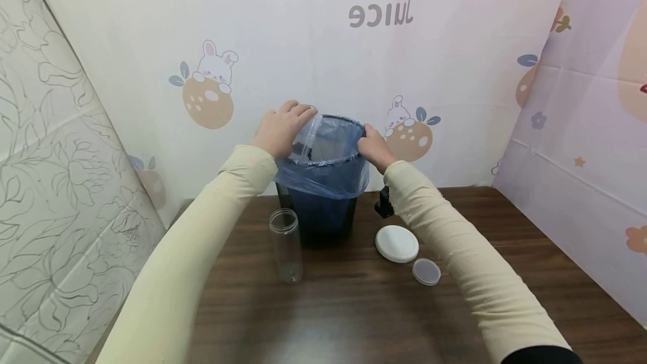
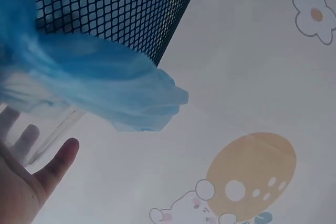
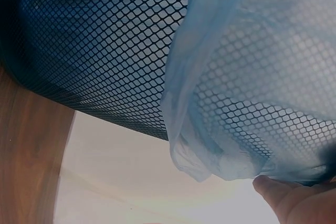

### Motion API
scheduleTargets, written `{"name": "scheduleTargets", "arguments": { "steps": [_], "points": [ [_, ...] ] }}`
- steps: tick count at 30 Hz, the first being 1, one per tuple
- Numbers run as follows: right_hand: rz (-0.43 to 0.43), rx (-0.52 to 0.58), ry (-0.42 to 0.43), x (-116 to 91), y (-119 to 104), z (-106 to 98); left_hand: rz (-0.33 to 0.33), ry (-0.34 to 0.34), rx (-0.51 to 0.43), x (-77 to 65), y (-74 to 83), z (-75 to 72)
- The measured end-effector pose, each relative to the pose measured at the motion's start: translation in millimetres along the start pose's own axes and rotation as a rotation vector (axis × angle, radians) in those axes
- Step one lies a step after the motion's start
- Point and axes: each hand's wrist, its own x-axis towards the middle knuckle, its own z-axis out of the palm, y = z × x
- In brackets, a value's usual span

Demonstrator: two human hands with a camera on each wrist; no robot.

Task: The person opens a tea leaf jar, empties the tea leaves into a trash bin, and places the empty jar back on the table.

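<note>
A black mesh trash bin [image 1: 323,218] lined with a blue plastic bag [image 1: 328,178] stands near the back of the table. My left hand [image 1: 285,128] holds a clear plastic container [image 1: 314,132] tilted at the bin's mouth, on the left side. Small dark bits show beside its lower end. In the left wrist view, the thumb and fingers [image 2: 65,156] lie around the clear wall, partly behind the bag. My right hand [image 1: 375,148] grips the right side of the rim, where the bag folds over. The right wrist view shows its fingertip [image 3: 265,184] at the bag's edge.
An uncapped clear jar [image 1: 287,249] stands upright in front of the bin. To the right lie a white lid [image 1: 396,244] and a smaller translucent lid [image 1: 427,272]. A small black object [image 1: 384,204] sits by my right sleeve. Printed curtains [image 1: 303,27] hang behind the table.
</note>
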Motion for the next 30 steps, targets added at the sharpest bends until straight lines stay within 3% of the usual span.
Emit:
{"name": "scheduleTargets", "arguments": {
  "steps": [15, 24, 30],
  "points": [
    [-0.008, 0.001, 0.007, -1.9, -0.5, -0.2, 0.115, 0.025, 0.109, -1.7, 3.8, -6.6],
    [-0.001, 0.003, 0.005, -2.4, -0.5, -0.1, 0.218, 0.013, 0.253, -1.3, 4.9, -6.4],
    [-0.001, 0.003, 0.006, -0.8, 0.4, -0.3, 0.252, 0.009, 0.290, -0.6, 5.0, -5.6]
  ]
}}
